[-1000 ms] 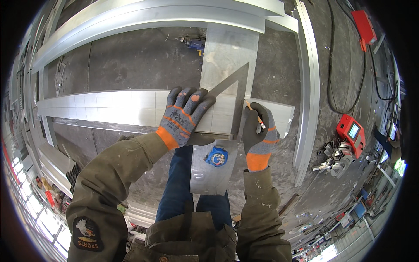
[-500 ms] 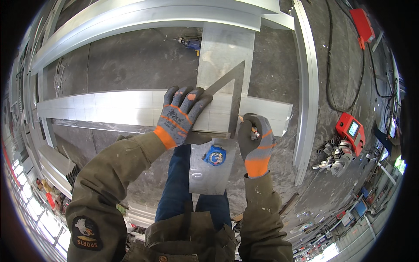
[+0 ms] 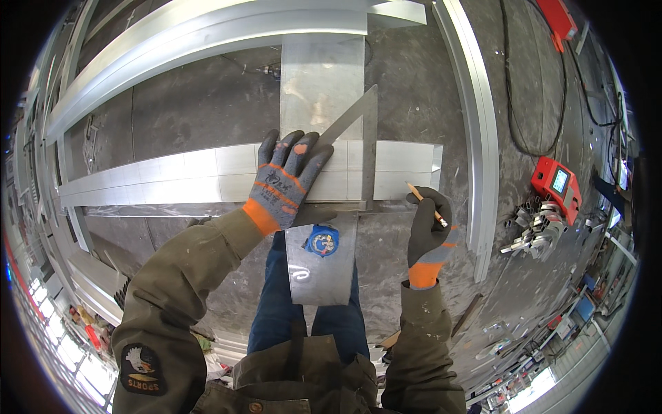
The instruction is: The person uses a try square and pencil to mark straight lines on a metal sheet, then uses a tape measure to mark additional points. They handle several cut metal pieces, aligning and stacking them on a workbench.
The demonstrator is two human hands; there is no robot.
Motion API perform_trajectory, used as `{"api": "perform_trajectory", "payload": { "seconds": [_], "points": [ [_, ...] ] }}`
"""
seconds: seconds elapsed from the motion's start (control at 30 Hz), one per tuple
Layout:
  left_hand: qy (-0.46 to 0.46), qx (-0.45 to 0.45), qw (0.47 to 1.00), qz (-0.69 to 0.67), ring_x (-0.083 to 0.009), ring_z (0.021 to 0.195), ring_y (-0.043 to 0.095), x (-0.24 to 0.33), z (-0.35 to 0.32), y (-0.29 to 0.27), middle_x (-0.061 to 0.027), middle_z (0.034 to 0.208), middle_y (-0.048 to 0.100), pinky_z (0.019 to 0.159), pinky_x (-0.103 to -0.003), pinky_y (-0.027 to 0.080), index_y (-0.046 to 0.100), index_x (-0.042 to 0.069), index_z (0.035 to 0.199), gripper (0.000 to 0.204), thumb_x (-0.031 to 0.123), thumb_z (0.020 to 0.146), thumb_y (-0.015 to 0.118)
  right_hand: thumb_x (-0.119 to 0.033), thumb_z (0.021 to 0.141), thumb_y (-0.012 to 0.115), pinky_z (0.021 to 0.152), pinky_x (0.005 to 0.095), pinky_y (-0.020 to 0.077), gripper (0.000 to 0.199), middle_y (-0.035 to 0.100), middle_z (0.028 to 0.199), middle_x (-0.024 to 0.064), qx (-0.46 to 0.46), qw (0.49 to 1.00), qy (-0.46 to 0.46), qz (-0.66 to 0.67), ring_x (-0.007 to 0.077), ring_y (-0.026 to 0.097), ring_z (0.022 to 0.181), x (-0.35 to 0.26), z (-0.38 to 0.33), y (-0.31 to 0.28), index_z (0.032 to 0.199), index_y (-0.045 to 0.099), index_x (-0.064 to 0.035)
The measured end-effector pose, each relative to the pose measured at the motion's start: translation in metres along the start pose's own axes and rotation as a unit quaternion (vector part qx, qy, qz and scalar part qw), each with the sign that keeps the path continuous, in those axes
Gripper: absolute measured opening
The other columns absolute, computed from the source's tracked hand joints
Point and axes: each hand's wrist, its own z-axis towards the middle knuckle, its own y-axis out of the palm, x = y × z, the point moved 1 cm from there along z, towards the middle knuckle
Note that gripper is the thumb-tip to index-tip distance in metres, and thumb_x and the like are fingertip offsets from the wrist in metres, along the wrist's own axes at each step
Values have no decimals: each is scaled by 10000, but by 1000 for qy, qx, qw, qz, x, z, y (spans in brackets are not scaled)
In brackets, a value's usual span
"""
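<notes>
Moved away from the metal square point(image 3: 358, 148): right hand point(image 3: 429, 228), now lower right of the middle, off the long metal bar point(image 3: 227, 176). Fingers shut tight on a pencil point(image 3: 426, 205), tip pointing up and left, just beside the bar's right end. Left hand point(image 3: 286, 179) flat in the middle, fingers spread, pressing the square onto the bar. Crossing under the bar, top to bottom: a wide metal plate point(image 3: 322, 76) with a blue round sticker point(image 3: 322, 241). At right, on the floor: a red box point(image 3: 555, 185).
</notes>
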Motion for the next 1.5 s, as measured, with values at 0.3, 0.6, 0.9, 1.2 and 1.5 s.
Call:
{"api": "perform_trajectory", "payload": {
  "seconds": [0.3, 0.6, 0.9, 1.2, 1.5],
  "points": [
    [-11, 1, 1000, 6, -430, 1372, 370, 20, 15, 10, -199, 1471, 391, 1163, -648, 200, 455, 143, 1512, 984, 739, 765, 693, -107, 1052, 513, 812, 273, 475, 203, 727, 1035, 84, -18, 999, 4, 35, 115, 621, 897, 11, 2, -1, 1151, 670, -22],
    [-12, -7, 1000, 9, -448, 1355, 379, 16, 14, 14, -199, 1454, 392, 1141, -631, 242, 453, 140, 1523, 980, 687, 757, 723, -54, 977, 612, 810, 344, 551, 194, 722, 1064, 137, -29, 999, -43, -6, 228, 698, 923, 14, 3, 5, 1149, 688, -4],
    [-28, -9, 999, -17, -437, 1338, 411, 19, 17, 8, -178, 1453, 412, 1132, -623, 261, 495, 143, 1485, 1009, 731, 701, 736, -49, 993, 594, 831, 344, 550, 214, 718, 1067, 128, -50, 981, -168, -87, 222, 686, 924, 11, 7, 12, 1175, 697, -7],
    [-26, -5, 1000, 1, -442, 1339, 418, 17, 14, 15, -173, 1487, 404, 1148, -631, 221, 461, 176, 1518, 974, 725, 751, 705, -57, 954, 660, 811, 342, 569, 193, 731, 1064, 140, -21, 995, -70, -71, 254, 719, 929, 7, 5, 12, 1141, 700, -32],
    [-18, 13, 999, 33, -408, 1360, 388, 18, 14, 17, -173, 1444, 430, 1142, -614, 242, 519, 122, 1447, 1064, 740, 629, 804, -48, 946, 664, 815, 358, 569, 193, 726, 1058, 153, -22, 996, -77, -46, 275, 716, 933, 10, 5, 12, 1133, 697, -13]
  ]
}}
